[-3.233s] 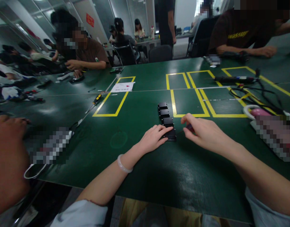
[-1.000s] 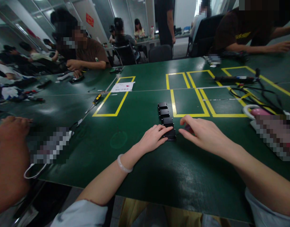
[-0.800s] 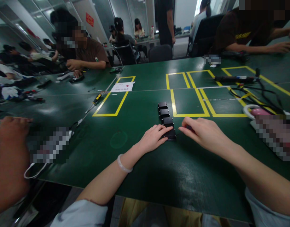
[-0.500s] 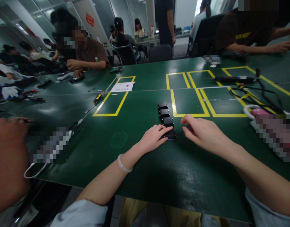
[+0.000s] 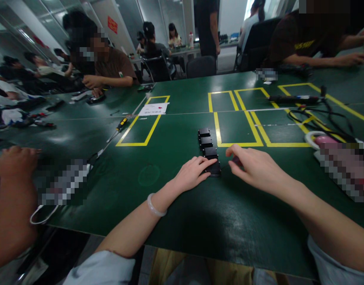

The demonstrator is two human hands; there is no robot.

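A row of several small black box-shaped parts (image 5: pixel 205 141) with tiny studs at their sides stands on the green table, running away from me. My left hand (image 5: pixel 192 172) holds the nearest black block (image 5: pixel 213 168), its index finger across the top and its thumb at the near side. To the right of that block is my right hand (image 5: pixel 250 164), its thumb and fingers closed around the dark handle of a small screwdriver (image 5: pixel 236 160). The thin shaft points left toward the block's side. Whether its tip touches the block I cannot tell.
Yellow tape outlines (image 5: pixel 239 145) mark the table beyond. Left of me lie a yellow-and-black screwdriver (image 5: pixel 122 124), a paper label (image 5: pixel 154 109) and a blurred-out device (image 5: pixel 66 182). Cables (image 5: pixel 327 116) lie at right. A co-worker's arm (image 5: pixel 14 206) comes in at left.
My hands and the black blocks stay almost in place; the right fingers shift very slightly. The co-worker's hand at left has moved a little.
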